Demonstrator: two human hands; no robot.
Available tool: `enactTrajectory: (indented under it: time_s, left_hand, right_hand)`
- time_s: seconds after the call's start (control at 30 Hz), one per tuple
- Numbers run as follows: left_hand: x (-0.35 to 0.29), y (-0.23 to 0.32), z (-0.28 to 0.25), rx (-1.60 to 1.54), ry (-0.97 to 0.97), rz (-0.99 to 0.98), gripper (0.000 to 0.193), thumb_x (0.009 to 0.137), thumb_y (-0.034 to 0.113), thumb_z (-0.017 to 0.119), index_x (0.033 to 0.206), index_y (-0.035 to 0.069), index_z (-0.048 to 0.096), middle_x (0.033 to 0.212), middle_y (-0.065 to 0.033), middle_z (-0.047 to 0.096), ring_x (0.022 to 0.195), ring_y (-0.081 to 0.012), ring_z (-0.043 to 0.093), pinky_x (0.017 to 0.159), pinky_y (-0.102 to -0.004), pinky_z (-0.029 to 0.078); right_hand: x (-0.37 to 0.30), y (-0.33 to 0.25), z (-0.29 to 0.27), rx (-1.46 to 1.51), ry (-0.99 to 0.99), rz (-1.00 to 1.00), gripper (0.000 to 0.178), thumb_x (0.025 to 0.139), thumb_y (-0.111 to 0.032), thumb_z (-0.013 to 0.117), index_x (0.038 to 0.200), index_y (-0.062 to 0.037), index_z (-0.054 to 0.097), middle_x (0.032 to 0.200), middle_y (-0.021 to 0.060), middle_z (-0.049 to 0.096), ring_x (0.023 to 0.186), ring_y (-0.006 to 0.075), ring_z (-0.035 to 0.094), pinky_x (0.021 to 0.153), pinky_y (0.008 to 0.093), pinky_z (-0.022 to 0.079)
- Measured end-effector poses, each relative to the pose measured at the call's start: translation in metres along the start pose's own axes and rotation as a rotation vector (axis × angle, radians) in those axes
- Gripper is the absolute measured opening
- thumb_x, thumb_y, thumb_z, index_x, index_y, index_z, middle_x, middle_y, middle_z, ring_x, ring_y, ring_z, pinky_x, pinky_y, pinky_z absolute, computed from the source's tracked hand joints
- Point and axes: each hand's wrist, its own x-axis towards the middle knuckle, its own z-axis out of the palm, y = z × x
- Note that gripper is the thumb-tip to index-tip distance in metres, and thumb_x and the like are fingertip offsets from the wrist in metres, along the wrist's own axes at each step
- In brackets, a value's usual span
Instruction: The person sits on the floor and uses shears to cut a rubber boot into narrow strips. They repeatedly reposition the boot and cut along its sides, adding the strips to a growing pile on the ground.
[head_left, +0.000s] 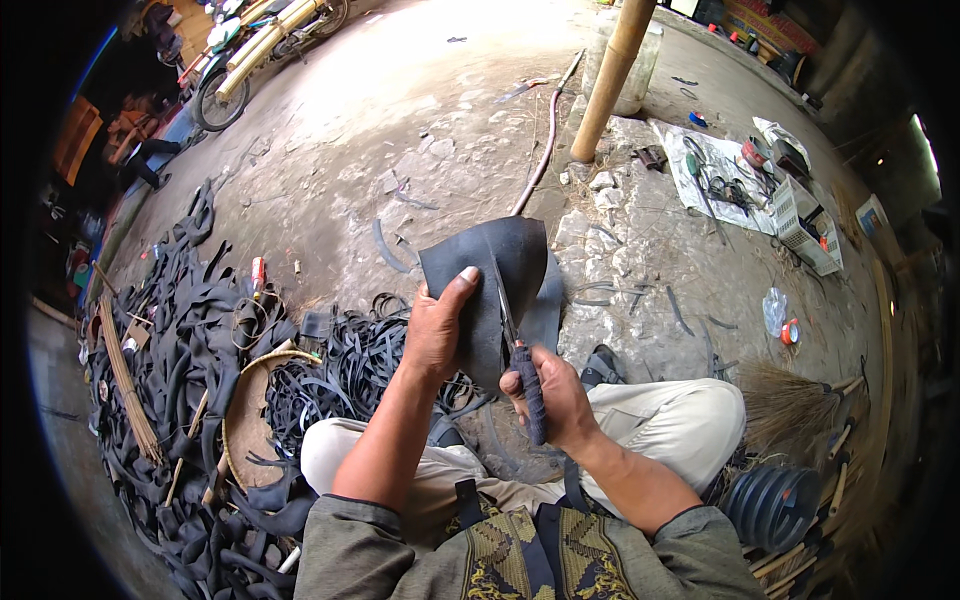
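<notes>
My left hand (pixel 436 325) grips a black rubber sheet (pixel 519 262) by its left edge, with the thumb pressed flat on its face. The sheet is held up in front of my lap and curves at its far right side. My right hand (pixel 562 402) is closed round the dark wrapped handle of a pair of scissors (pixel 531 392). Their blade points away from me and lies against the sheet. How far the blades are apart, I cannot tell. Beneath the sheet, some dark material is partly hidden.
Left of my knees lie a tangle of thin black rubber strips (pixel 335 372) and a large heap of rubber scraps (pixel 180 385). A bamboo post (pixel 612 85) stands ahead. A white crate (pixel 806 228) and a straw broom (pixel 793 400) are to the right. Another person (pixel 140 140) sits far left.
</notes>
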Motion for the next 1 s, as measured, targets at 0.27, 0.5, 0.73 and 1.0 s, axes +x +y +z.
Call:
enactTrajectory:
  time_s: [0.27,0.5,0.73,1.0]
  left_hand:
    - [0.01,0.029,0.043,-0.05,-0.129,0.141,0.027,0.097,0.021,0.074,0.116,0.002,0.069,0.102,-0.0062,0.075,0.086,-0.0134,0.072,0.079,-0.0288,0.059]
    - [0.01,0.022,0.125,0.085,-0.301,0.069,0.027,0.098,0.021,0.074,0.115,0.001,0.067,0.096,-0.0046,0.074,0.077,-0.0114,0.07,0.07,-0.0275,0.06]
    - [0.016,0.001,0.183,0.102,-0.44,-0.01,0.025,0.098,0.02,0.072,0.115,0.002,0.067,0.097,-0.005,0.074,0.079,-0.013,0.071,0.073,-0.0285,0.06]
    - [0.019,-0.024,0.209,0.17,-0.498,-0.116,0.027,0.098,0.021,0.073,0.117,0.003,0.066,0.099,-0.0046,0.074,0.081,-0.0125,0.071,0.074,-0.0295,0.059]
  right_hand:
    - [-0.021,-0.021,-0.015,0.024,0.044,-0.098,0.04,0.091,-0.008,0.076,0.126,0.0011,0.059,0.095,0.0051,0.073,0.086,0.0098,0.07,0.077,0.0257,0.055]
    - [-0.04,-0.041,-0.058,0.167,0.197,-0.336,0.037,0.089,-0.012,0.077,0.119,-0.001,0.058,0.088,-0.0041,0.057,0.077,0.004,0.053,0.071,0.0234,0.048]
    - [-0.056,-0.044,-0.098,0.24,0.342,-0.446,0.03,0.092,-0.015,0.078,0.113,-0.0018,0.062,0.084,-0.0054,0.058,0.074,0.0023,0.054,0.069,0.0215,0.048]
    - [-0.06,-0.033,-0.128,0.271,0.418,-0.505,0.032,0.095,-0.03,0.079,0.11,-0.0053,0.063,0.084,-0.0033,0.06,0.073,0.0025,0.057,0.067,0.0209,0.049]
